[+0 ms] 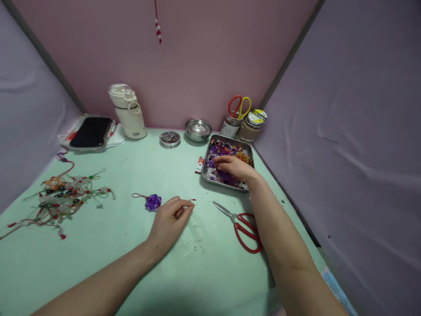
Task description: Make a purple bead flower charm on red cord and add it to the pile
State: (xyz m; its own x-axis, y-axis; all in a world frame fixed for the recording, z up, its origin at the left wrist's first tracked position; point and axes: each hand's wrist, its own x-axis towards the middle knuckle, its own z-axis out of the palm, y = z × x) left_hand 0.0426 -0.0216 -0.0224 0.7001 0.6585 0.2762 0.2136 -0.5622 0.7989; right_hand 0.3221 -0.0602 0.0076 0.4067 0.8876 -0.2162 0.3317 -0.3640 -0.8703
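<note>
Beads (226,149) in tray (219,184); scissors (233,217) before it; 2 jars (249,131) behind; bottle (130,117) left of bowl (198,131); ornament pile (66,203) far left.

Purple beaded ball (153,202) sits left of centre, red cord loop (139,195) pointing left. Separate short red cord end (194,200) shows to its right. Metal tray (223,186), far right, holds loose mixed-colour beads (219,147), many purple.

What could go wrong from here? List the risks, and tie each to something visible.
The right hand is over loose multicoloured beads in a shallow rectangular metal tray; a careless sweep could spill some over the rim.
The red-handled metal scissors lie close to the right forearm, which might knock them.
The small round purple bead cluster lies close to the left hand, which could drag it aside.
</note>
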